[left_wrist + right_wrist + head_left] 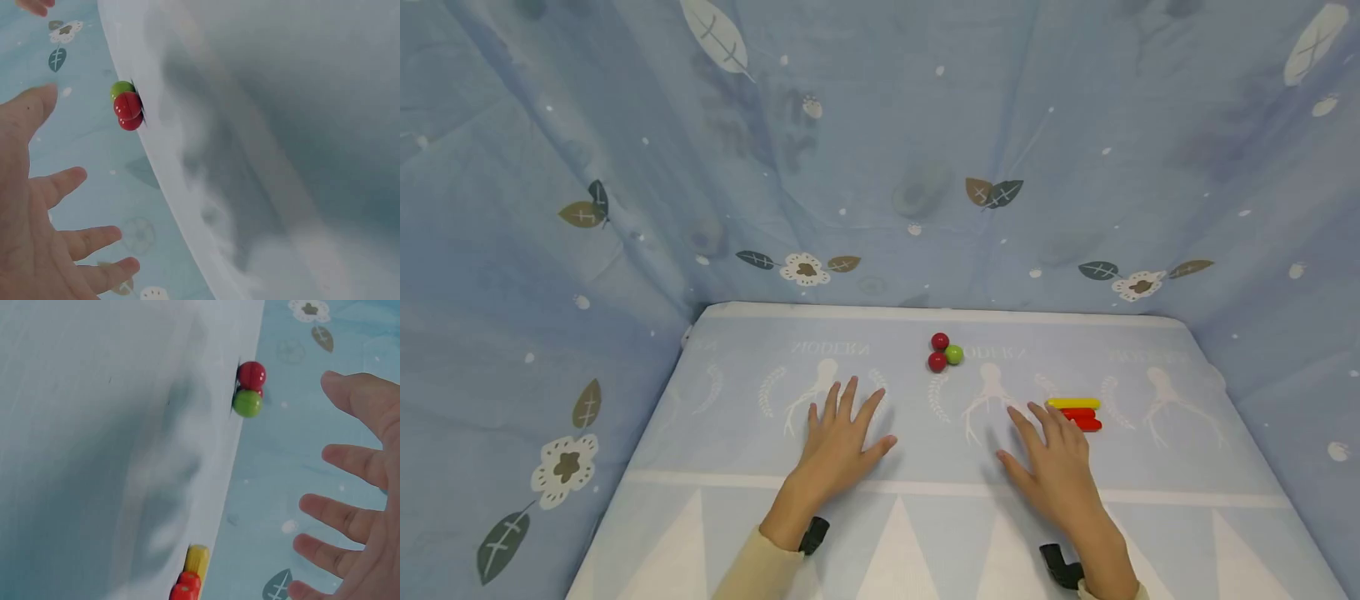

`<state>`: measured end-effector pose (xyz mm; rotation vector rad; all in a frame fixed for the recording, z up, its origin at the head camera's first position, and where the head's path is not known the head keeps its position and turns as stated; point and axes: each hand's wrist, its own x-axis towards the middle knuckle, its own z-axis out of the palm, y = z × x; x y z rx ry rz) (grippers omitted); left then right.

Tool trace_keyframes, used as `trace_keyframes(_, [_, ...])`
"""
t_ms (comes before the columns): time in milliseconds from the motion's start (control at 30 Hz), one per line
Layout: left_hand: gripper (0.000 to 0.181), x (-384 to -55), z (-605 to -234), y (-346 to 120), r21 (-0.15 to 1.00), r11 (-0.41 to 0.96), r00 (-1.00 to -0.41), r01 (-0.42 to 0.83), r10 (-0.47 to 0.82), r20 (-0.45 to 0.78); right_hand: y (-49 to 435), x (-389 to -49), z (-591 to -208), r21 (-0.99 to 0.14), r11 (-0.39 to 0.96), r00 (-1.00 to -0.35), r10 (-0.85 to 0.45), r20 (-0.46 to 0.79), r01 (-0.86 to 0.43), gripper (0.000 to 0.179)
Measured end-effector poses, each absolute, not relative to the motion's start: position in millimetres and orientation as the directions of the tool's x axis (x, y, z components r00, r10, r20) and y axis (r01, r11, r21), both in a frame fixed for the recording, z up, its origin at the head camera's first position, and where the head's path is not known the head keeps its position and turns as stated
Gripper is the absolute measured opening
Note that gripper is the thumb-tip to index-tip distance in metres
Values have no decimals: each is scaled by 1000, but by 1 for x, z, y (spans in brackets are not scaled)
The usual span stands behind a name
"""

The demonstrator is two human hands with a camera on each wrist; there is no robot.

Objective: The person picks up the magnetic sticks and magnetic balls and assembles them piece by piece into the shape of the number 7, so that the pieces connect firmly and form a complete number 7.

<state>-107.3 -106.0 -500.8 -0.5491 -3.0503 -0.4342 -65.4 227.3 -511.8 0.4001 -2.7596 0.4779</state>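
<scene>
The left hand (838, 446) and the right hand (1060, 475) reached forward, palms down above the table (955, 533), each grip spread with the fingers apart and the thumb pointing inward. The table wore a pale blue cover printed with white triangles and antlered heads, and blue cloth (880, 125) patterned with leaves and flowers hung behind it and at both sides. Two red balls (937, 362) and a green ball (954, 354) sat clustered beyond and between the hands, while a yellow stick (1075, 403) and two red sticks (1088, 425) lay near the right hand's fingertips, partly hidden behind them.
</scene>
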Motion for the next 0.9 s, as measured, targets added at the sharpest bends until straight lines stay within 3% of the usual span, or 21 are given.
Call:
trace_keyframes(633, [63, -153, -503, -86, 392, 841, -926, 373, 361, 108, 255, -68, -516, -360, 844, -839, -175, 516, -397, 61])
trace_keyframes(900, [62, -166, -505, -78, 520, 785, -934, 338, 347, 83, 273, -67, -517, -459, 821, -870, -89, 486, -341, 57])
